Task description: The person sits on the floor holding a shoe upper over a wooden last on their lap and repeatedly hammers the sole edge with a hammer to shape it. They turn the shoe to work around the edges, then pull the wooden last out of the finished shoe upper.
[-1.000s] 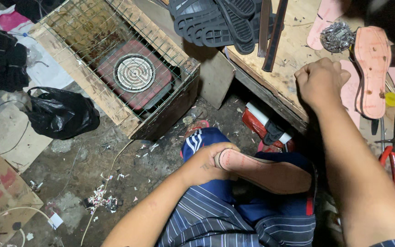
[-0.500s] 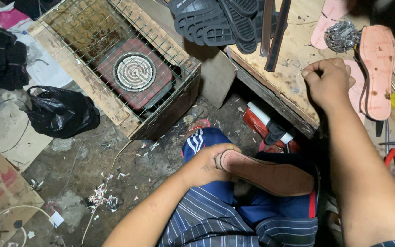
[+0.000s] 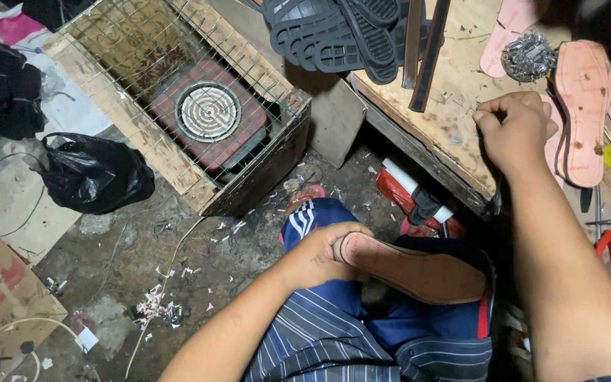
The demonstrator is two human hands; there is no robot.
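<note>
— On the lap, what does the left hand (image 3: 319,258) hold?
— It grips the heel end of a pink shoe sole (image 3: 419,272) lying across the knee.
— And the right hand (image 3: 514,127)?
— At the wooden table (image 3: 454,106) near its front edge, fingertips pinched together; what they pinch is too small to tell. Pink insoles (image 3: 585,106) lie just beside.

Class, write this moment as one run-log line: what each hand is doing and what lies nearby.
left hand: grips shoe on lap | right hand: pinched on wooden workbench | nearby: pink insole, black soles
</note>
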